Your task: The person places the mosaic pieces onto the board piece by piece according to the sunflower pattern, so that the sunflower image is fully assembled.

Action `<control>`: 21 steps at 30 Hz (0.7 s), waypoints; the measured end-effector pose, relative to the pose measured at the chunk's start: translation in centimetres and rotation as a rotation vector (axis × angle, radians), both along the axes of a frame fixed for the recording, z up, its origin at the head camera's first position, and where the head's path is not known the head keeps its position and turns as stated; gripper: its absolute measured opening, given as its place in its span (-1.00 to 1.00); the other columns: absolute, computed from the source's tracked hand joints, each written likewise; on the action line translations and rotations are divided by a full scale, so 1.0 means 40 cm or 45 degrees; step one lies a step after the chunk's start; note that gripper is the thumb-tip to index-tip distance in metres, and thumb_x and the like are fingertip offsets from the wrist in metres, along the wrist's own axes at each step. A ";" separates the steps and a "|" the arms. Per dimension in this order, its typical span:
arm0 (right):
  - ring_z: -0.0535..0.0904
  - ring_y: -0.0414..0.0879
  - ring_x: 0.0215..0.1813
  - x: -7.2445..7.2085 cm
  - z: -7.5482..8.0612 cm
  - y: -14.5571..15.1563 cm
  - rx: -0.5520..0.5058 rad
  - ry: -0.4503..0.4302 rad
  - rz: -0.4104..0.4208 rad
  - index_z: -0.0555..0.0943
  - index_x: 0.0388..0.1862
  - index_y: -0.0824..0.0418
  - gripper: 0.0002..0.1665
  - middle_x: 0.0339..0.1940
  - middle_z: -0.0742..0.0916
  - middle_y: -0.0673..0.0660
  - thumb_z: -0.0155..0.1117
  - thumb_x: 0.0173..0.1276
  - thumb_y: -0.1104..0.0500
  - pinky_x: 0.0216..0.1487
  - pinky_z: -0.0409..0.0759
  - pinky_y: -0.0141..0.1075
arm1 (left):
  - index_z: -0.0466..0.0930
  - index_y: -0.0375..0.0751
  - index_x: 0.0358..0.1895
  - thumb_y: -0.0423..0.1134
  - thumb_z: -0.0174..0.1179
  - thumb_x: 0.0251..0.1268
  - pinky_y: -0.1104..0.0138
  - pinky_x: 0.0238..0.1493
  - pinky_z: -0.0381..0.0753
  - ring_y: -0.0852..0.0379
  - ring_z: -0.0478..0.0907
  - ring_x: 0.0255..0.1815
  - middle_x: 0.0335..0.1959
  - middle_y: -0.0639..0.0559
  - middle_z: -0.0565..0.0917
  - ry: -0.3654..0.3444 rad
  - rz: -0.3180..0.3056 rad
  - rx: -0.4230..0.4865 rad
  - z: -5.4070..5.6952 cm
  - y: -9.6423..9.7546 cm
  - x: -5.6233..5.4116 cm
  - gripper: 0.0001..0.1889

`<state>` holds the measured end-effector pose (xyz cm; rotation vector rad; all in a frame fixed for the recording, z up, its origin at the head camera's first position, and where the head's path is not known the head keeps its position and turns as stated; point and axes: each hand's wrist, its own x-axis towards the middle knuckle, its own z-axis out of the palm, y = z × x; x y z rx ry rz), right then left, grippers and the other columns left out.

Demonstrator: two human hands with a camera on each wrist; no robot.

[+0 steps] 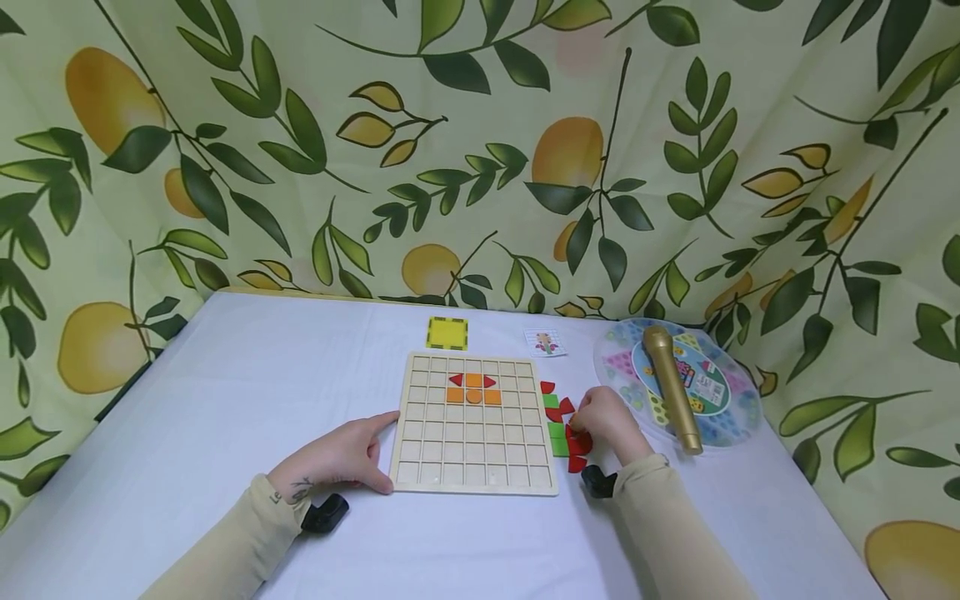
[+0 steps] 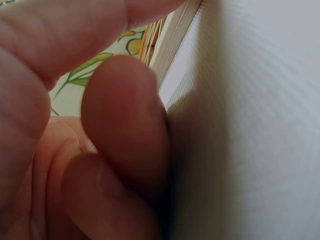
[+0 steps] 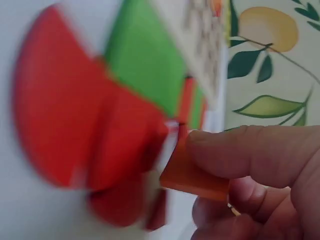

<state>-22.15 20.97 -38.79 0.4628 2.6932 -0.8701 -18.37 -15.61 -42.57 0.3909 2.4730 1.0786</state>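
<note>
A wooden grid board (image 1: pixel 474 454) lies flat on the table, with orange and red tiles (image 1: pixel 474 381) set in its upper rows. My left hand (image 1: pixel 337 454) rests beside the board, index finger and thumb extended against its left edge and lower corner. In the left wrist view, the other fingers (image 2: pixel 125 120) are bent against the white cloth. My right hand (image 1: pixel 607 421) is to the right of the board and pinches an orange tile (image 3: pixel 195 172) between thumb and fingers. Close below it are loose red pieces (image 3: pixel 55 105) and green tiles (image 3: pixel 145 60), blurred in the right wrist view.
Behind the board lie a yellow square frame (image 1: pixel 447 333) and a small picture card (image 1: pixel 545 342). At the far right, a gold microphone (image 1: pixel 672 390) lies on a round, clear, colourful case (image 1: pixel 731 400). A leaf-patterned curtain (image 1: pixel 480 208) hangs behind the white table (image 1: pixel 225 392).
</note>
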 end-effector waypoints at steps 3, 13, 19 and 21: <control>0.44 -0.02 -0.45 -0.011 0.019 -0.018 -0.062 0.080 0.027 0.48 -0.47 0.28 -0.78 -0.51 0.56 0.15 0.36 -0.02 0.25 -0.51 0.42 -0.32 | 0.11 -0.27 0.40 -0.27 0.54 -0.41 0.39 -0.68 0.27 0.18 0.34 -0.72 -0.70 0.03 0.47 0.002 -0.009 -0.001 0.000 0.000 0.001 0.11; 0.52 -0.05 -0.50 -0.041 0.038 -0.212 -0.254 0.153 0.409 0.59 -0.42 0.29 -0.96 -0.50 0.61 0.12 0.28 0.13 0.36 -0.43 0.52 -0.32 | 0.11 -0.27 0.40 -0.27 0.54 -0.42 0.39 -0.68 0.26 0.19 0.33 -0.72 -0.70 0.03 0.47 -0.003 -0.005 0.000 0.001 0.000 0.002 0.11; 0.46 -0.07 -0.39 -0.055 0.011 -0.286 -0.133 0.171 0.608 0.63 -0.45 0.25 -0.92 -0.45 0.60 0.08 0.28 0.12 0.40 -0.37 0.46 -0.34 | 0.12 -0.27 0.39 -0.26 0.55 -0.42 0.39 -0.68 0.25 0.19 0.33 -0.71 -0.70 0.02 0.46 0.002 -0.005 0.005 0.004 0.002 0.001 0.11; 0.45 -0.07 -0.35 -0.058 0.005 -0.297 -0.078 0.190 0.640 0.63 -0.47 0.22 -0.89 -0.44 0.61 0.06 0.28 0.11 0.41 -0.33 0.45 -0.34 | 0.12 -0.27 0.39 -0.26 0.55 -0.42 0.39 -0.68 0.25 0.18 0.33 -0.71 -0.69 0.02 0.47 0.004 -0.003 0.001 0.004 0.002 0.000 0.11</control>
